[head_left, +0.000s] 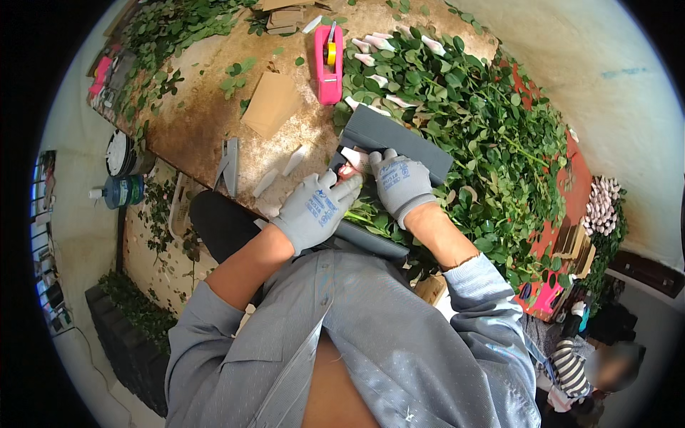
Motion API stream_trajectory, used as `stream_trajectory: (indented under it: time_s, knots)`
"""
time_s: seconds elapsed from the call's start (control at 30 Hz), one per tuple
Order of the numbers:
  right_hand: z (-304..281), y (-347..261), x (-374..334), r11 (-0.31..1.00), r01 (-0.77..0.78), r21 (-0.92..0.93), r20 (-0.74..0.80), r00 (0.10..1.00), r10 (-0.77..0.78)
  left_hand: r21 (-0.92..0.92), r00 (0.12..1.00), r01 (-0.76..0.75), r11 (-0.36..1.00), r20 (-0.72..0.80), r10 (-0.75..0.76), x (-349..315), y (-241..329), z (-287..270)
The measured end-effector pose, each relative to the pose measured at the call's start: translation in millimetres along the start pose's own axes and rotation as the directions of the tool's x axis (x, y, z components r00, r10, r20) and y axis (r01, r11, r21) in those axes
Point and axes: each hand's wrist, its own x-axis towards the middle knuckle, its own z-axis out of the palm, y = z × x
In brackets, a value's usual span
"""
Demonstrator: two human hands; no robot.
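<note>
Both hands in grey knit gloves work at the edge of a worn brown table [214,121]. Left hand [317,208] has fingers curled together, pinching a small pink-and-white flower bud [349,167]. Right hand [399,182] has fingers closed over the same bud and its leafy stems, just beside the left. Bud lies on a dark grey folded sheet [396,139] at the table edge. Heap of green leafy rose stems [485,135] covers the table's right. Pink tape dispenser [329,64] stands further back, tan cardboard piece [271,103] to its left.

one pink tape dispenser [329,64], two gloved hands [317,210]
</note>
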Motion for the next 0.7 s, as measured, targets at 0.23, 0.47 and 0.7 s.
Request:
stream_trajectory:
  time_s: [0.23,0.47,0.7]
  knots:
    - [8.2,2.3,-0.6,0.997,-0.014,0.076,-0.003,1.000,0.014,0.130,0.998,-0.035,0.991,0.051,0.029,13.3,-6.1,-25.7]
    - [22.0,5.9,3.4,0.996,0.032,0.085,-0.075,0.997,-0.025,0.288,0.985,0.002,0.958,0.164,-0.051,59.1,-44.2,-23.4]
    - [20.6,4.9,2.7,0.994,0.009,0.105,-0.058,0.998,-0.003,0.334,0.973,-0.046,0.942,0.229,-0.033,70.4,-48.3,-19.4]
